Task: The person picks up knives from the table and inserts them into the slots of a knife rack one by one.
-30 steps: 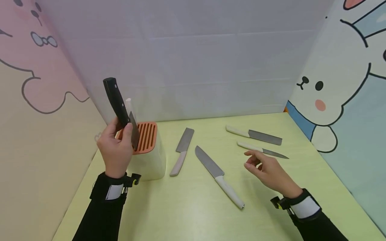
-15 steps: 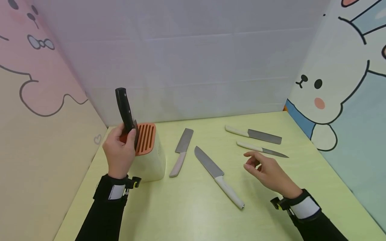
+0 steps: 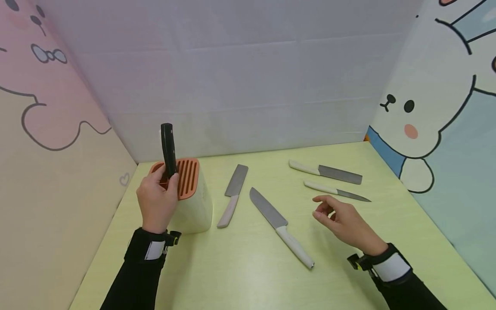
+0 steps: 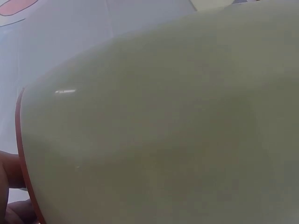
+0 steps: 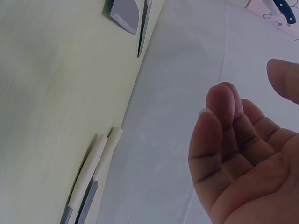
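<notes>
My left hand pinches a black-handled knife at the base of its handle, just over the orange slotted top of a cream knife block. The handle stands nearly upright; its blade is out of sight below. A sliver of white shows behind the handle. In the left wrist view the block's side fills most of the picture, with fingertips at its orange rim. My right hand hovers over the table, fingers loosely curled around nothing, nearest a small pale-handled paring knife.
Beside the block lies a small cleaver with a pale handle. A large chef's knife lies diagonally mid-table. Another broad-bladed knife lies behind the paring knife. A pale wall closes off the table's back edge.
My left hand has brought the black-handled knife down and slightly right; its handle has swung more upright and its blade has gone out of sight. The right hand has stayed put.
</notes>
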